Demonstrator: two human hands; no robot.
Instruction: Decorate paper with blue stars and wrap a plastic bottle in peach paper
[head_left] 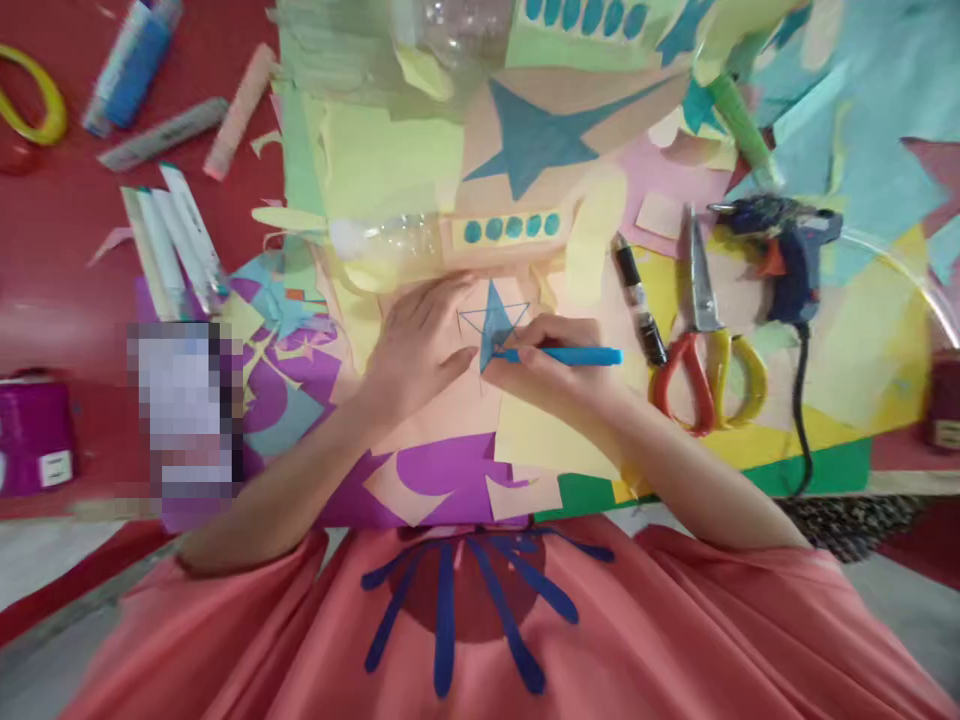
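The right hand (pixel 562 345) pinches a blue marker (pixel 589 356) by a partly blue star (pixel 492 322). The star is on peach paper (pixel 420 415), between both hands. The left hand (pixel 420 345) lies flat, fingers stretched out. If it lifts, the paper could slide and blue could cross the lines. Wet ink might smear if rubbed. The marker's tip looks blurry, so maybe it's touching.
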